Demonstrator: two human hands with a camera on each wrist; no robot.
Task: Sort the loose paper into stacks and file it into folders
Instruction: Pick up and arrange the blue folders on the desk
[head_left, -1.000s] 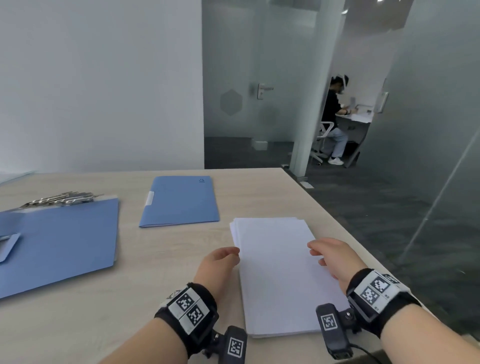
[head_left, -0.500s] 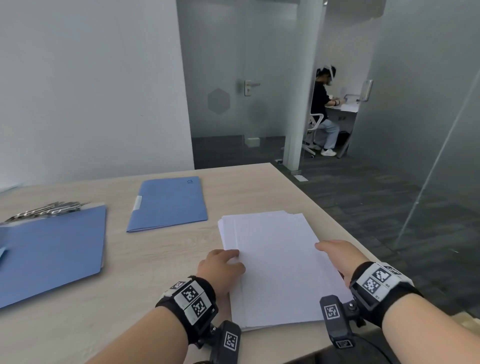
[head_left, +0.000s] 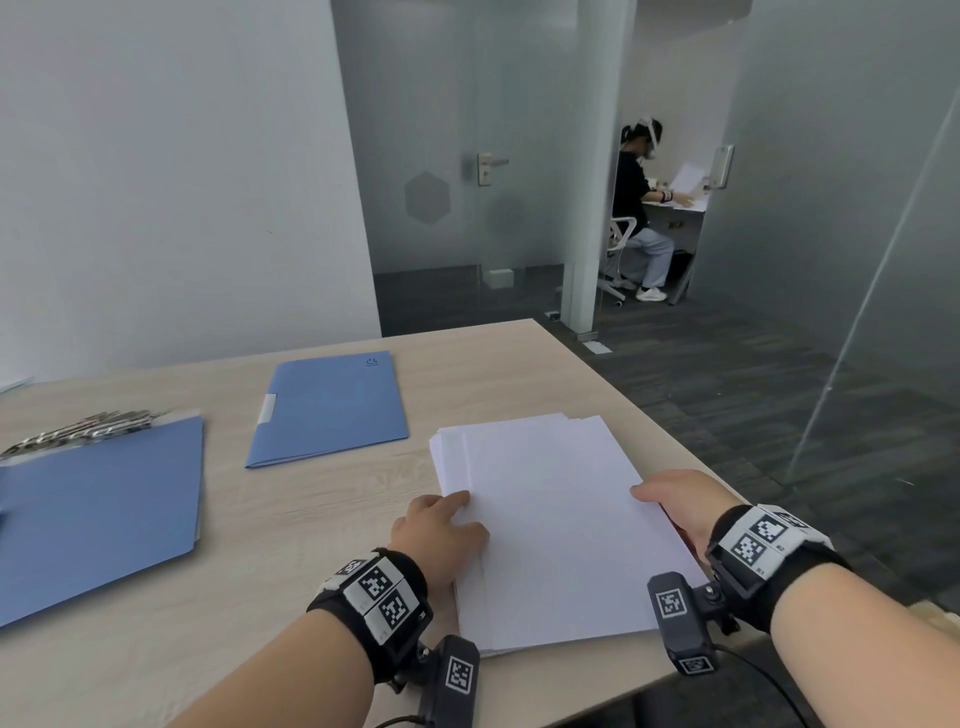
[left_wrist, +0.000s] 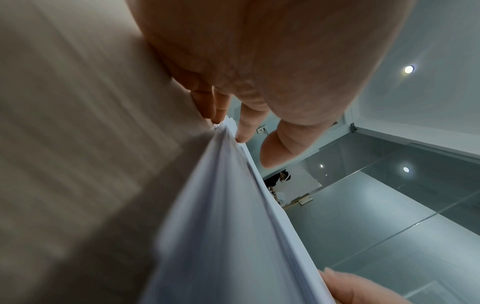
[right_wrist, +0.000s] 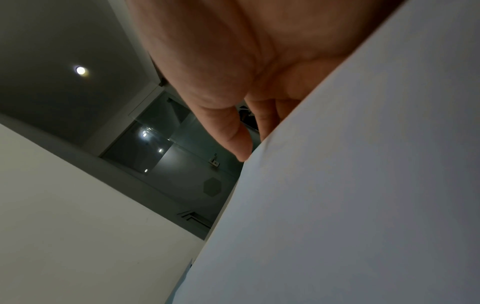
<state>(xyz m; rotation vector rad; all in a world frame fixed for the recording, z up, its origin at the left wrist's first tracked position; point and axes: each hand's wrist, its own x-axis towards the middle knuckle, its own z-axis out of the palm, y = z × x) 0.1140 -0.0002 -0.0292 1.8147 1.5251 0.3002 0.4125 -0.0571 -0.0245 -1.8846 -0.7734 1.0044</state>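
A stack of white paper (head_left: 556, 525) lies on the wooden table (head_left: 291, 519) in front of me, its left edges slightly fanned. My left hand (head_left: 462, 506) sits at the stack's left edge. Its fingers (left_wrist: 207, 105) press against the side of the sheets while the thumb (left_wrist: 280, 148) hovers free. At the stack's right edge, my right hand (head_left: 649, 493) has its thumb (right_wrist: 233, 135) on the top sheet and its fingers tucked behind the paper (right_wrist: 350, 195). A closed blue folder (head_left: 332, 408) lies further back, and an open blue folder (head_left: 98, 509) is at the left.
Metal clips (head_left: 78, 431) lie at the far edge of the open folder. The table's right edge (head_left: 691, 452) runs close beside the paper stack, with dark floor beyond. A person (head_left: 636, 208) sits at a desk behind glass walls in the background.
My left hand has slid nearer along the stack's left edge and onto the sheets. The right hand has moved slightly nearer on the right edge. The stack's left edges now look more fanned.
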